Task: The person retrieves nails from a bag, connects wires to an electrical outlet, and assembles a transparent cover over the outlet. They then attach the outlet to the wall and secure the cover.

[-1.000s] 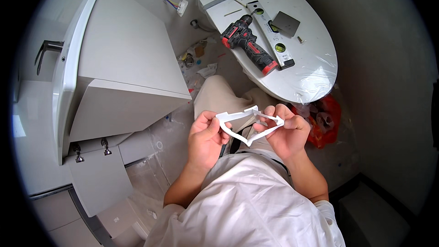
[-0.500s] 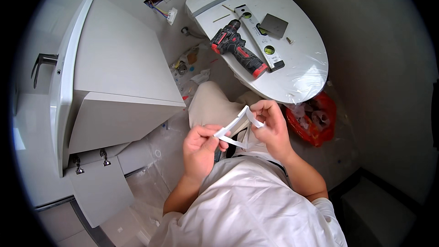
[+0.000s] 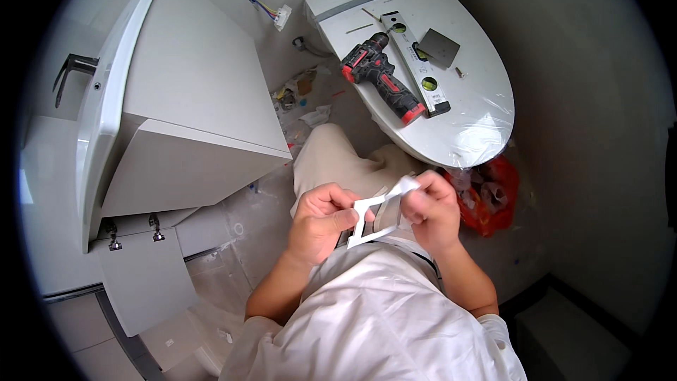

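Note:
Both my hands hold a thin white plastic frame piece [image 3: 372,217] in front of my chest. My left hand [image 3: 321,220] grips its left side, fingers curled round it. My right hand [image 3: 431,210] pinches its upper right end. The piece is bent into a narrow angular loop, tilted nearly upright. Beyond my hands, a white toilet [image 3: 477,113] with its lid shut and wrapped in clear film carries a red and black cordless drill [image 3: 384,82], a spirit level [image 3: 417,63] and a small grey square plate [image 3: 442,47].
A white vanity cabinet [image 3: 190,113] with a basin and black tap [image 3: 74,67] stands at my left, its door [image 3: 144,279] open below. A red plastic bag [image 3: 489,194] lies by the toilet base. Small debris litters the floor [image 3: 296,95] near a wall outlet with loose wires [image 3: 268,1].
The white piece was spread wide between my hands a second ago; it is now folded narrow and turned more upright. My head view has shifted slightly.

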`<state>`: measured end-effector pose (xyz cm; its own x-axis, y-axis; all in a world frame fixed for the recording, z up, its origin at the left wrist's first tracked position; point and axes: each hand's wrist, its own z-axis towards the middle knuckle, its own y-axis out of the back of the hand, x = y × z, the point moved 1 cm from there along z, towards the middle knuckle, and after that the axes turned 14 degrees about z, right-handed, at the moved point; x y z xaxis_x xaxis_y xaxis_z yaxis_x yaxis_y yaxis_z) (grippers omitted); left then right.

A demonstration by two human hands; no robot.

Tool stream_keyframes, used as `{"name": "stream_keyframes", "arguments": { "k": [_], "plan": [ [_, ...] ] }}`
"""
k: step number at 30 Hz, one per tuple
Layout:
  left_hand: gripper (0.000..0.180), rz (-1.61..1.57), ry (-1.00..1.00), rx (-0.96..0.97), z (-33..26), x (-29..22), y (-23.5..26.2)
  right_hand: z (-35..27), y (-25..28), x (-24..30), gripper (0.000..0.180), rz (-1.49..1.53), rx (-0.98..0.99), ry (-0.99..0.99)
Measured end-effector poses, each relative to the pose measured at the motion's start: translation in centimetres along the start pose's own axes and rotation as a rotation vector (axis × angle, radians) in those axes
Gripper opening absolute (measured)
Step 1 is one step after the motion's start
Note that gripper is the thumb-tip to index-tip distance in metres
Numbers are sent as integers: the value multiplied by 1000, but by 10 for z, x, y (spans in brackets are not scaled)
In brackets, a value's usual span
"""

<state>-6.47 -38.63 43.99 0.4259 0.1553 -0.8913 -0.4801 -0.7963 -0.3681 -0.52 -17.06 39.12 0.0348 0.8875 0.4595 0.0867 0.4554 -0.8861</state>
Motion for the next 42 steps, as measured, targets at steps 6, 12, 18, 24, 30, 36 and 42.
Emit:
{"name": "stream_keyframes", "arguments": {
  "k": [6,12,18,24,30,36,42],
  "plan": [
    [10,-215,-10,-29,0,11,14,0,31,4,15,805,-190,24],
    [13,-271,6,-86,-2,26,25,-2,-7,17,17,685,-566,167],
    [10,-186,50,-5,-3,23,22,-9,21,13,14,97,-199,140],
    [17,-116,143,139,-6,22,16,15,17,21,19,-985,-30,278],
    [20,-145,35,29,-3,7,17,12,5,34,36,-1269,316,123],
    [21,-226,171,89,1,-5,28,6,14,31,19,-1171,418,13],
    [17,-153,206,134,4,-18,45,-10,45,49,12,-1138,209,-12]
  ]
}}
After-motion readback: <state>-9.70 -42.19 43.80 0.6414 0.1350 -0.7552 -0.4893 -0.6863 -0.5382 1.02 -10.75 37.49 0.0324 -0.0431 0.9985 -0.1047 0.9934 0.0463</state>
